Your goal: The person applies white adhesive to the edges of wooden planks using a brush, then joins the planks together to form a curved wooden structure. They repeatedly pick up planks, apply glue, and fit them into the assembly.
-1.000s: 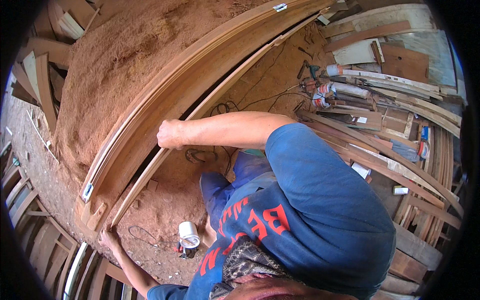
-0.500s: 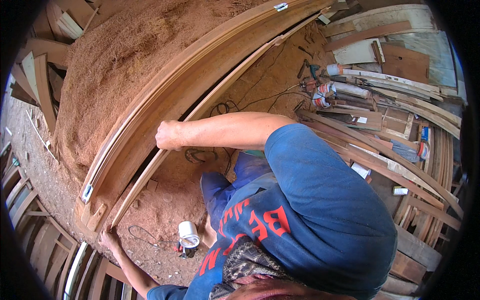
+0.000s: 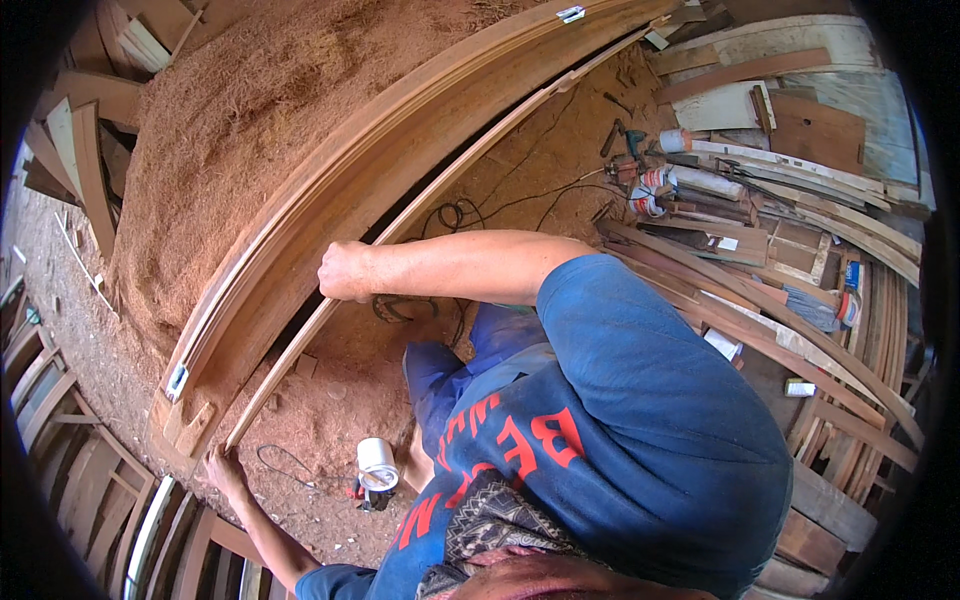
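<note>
A long, thin wooden strip [image 3: 440,190] runs diagonally from the lower left to the upper right, slightly bowed in this wide picture. My right hand [image 3: 345,270] is closed in a fist around it, partway along its length. At its near left end, my left hand [image 3: 225,470] holds the tip with curled fingers; the exact grip is partly hidden. Alongside lies a wide wooden board with a grooved edge [image 3: 310,190], longer than my reach. A dark gap separates board and strip along much of their length.
Wood shavings [image 3: 220,150] are heaped beyond the board. A white can [image 3: 377,463] stands on the dirt floor near my left arm. Cables [image 3: 450,213], a drill [image 3: 628,143] and paint cans [image 3: 648,195] lie to the right. Stacked timber [image 3: 860,330] lines the right side.
The strip's near end and my left hand have shifted slightly to the right and away from me. My right hand keeps its grip; the whole view has drifted a little.
</note>
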`<state>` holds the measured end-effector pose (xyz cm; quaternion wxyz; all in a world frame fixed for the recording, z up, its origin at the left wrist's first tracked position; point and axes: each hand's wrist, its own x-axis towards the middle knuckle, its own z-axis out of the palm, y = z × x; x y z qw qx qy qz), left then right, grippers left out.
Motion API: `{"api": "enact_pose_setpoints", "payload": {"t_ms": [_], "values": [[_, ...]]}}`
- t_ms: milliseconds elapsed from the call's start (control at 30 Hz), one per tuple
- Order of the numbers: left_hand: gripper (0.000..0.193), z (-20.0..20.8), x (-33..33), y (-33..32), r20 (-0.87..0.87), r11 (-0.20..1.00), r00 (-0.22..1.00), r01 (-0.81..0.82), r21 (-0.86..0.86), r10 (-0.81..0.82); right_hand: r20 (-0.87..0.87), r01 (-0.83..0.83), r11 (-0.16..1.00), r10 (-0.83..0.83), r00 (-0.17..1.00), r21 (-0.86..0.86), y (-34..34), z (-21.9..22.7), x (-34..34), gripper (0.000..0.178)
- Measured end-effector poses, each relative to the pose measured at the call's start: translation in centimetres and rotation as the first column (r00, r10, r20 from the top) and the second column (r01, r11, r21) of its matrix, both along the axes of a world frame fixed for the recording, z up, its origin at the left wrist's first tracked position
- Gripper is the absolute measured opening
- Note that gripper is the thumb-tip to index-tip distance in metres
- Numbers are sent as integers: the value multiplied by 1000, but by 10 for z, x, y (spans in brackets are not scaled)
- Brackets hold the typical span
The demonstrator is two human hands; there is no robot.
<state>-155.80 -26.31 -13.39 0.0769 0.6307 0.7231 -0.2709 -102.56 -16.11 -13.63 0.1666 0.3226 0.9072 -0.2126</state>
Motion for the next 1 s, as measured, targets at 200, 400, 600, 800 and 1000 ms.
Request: {"api": "enact_pose_setpoints", "payload": {"t_ms": [200,400,600,800,1000], "values": [[83,30,169,27,312,960,909,245,136,-276,-65,82,996,-80,995,23,-8,-13,1,17],[83,13,322,50,698,941,660,333,62,-280,-151,179,976,-160,975,122,-13,-26,6,16],[26,-21,340,59,657,938,675,299,175,-337,-208,328,936,-299,931,125,-19,-38,18,11],[26,-53,376,55,584,866,662,474,160,-470,-240,483,869,-449,861,105,-29,5,112,31],[29,-49,391,45,558,860,669,476,186,-491,-419,754,648,-658,625,108,-72,7,248,36]]}}
